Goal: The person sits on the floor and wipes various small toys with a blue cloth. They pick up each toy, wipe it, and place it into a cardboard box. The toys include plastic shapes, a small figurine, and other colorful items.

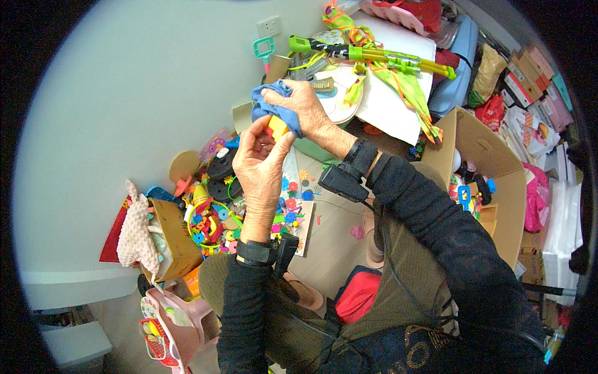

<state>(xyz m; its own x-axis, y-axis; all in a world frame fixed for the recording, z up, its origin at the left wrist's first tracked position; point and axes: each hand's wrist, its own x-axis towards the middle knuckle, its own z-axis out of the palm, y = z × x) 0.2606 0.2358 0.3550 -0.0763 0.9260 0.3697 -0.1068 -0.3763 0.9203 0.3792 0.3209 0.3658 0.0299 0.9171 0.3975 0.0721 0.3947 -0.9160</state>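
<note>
Between the fingertips of my left hand (261, 156) is a small yellow and red plastic toy piece (277, 128). My right hand (301, 105) grips a crumpled blue cloth (273, 100), with the thumb pressed on top. The cloth lies against the upper side of the toy piece and covers part of it. Both hands are raised in front of me, close together, above the heap of toys by the wall. Each wrist wears a black strap with a device on it.
Below the hands, small colourful toy parts (215, 224) fill a round container. A cardboard box (504, 173) holding toys stands at right. A green toy crossbow (373, 53) lies on a white board (397, 37) at the back. A plush toy (136, 233) and a pink toy case (187, 322) are at left.
</note>
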